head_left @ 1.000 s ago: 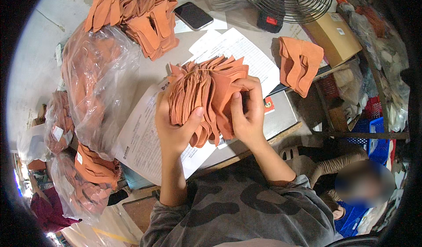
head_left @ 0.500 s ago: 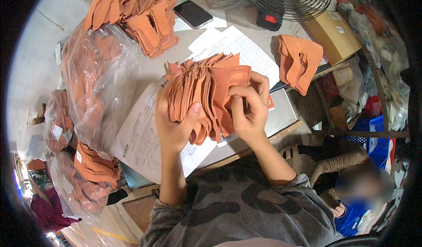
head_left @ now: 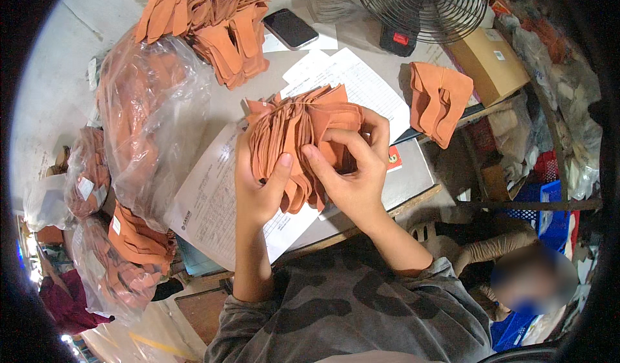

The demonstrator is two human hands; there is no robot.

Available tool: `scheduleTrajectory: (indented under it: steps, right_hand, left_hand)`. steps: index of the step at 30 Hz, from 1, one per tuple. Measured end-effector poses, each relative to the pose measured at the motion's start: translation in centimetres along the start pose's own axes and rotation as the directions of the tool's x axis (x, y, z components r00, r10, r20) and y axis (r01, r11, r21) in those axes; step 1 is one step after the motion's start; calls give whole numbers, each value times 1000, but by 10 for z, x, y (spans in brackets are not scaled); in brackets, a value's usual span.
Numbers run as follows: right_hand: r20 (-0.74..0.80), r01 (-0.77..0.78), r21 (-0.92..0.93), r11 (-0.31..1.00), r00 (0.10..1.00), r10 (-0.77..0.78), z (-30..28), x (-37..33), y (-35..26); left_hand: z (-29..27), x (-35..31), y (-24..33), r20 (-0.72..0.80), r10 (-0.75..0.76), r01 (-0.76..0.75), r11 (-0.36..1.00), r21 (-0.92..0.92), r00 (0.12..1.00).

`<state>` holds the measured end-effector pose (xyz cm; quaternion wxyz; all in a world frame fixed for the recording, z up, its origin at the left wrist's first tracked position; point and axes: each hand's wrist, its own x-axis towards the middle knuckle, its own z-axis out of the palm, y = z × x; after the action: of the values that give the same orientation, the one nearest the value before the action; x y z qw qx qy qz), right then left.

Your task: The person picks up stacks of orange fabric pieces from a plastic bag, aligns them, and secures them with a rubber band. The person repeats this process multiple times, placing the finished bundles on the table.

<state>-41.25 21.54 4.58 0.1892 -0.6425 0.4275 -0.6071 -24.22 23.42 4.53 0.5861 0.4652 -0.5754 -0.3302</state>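
Note:
A fanned stack of orange leather-like cut pieces (head_left: 294, 137) is held upright over the table between both hands. My left hand (head_left: 258, 188) grips the stack from the left, thumb pressed on its front. My right hand (head_left: 352, 169) holds the right side, fingers curled over the top edges and thumb reaching across the front pieces. Under the hands lie white printed paper sheets (head_left: 213, 201) on the grey table (head_left: 413, 176).
A pile of orange pieces (head_left: 213, 20) lies at the back, a small folded pile (head_left: 439, 101) to the right. Clear plastic bags with orange pieces (head_left: 145, 117) fill the left. A black phone (head_left: 290, 28), a fan (head_left: 420, 4) and a cardboard box (head_left: 487, 62) stand behind. Another person sits at lower right.
My right hand has shifted its fingers across the top of the stack, and the thumb has moved toward the left. The stack stays in both hands, slightly more fanned.

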Motion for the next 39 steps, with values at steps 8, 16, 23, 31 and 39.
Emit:
scheduleTrajectory:
  steps: [8,16,23,31,39]
  right_hand:
    - [37,-34,-14,999,999,34,-4,2,0]
    - [58,-26,73,997,998,22,-9,5,6]
    - [54,65,-29,997,997,-63,-11,5,3]
    - [90,29,41,999,995,-32,-11,6,9]
    - [181,112,86,990,975,-126,-23,1,6]
  left_hand:
    - [-5,-2,-1,29,11,-14,996,88,1000]
    - [-1,-2,-7,10,57,-57,998,16,998]
    - [-3,-1,-6,27,47,-46,998,-52,999]
    - [-4,0,-5,40,-1,2,999,-43,999]
    - [-3,-3,-4,16,-24,25,999,-47,1000]
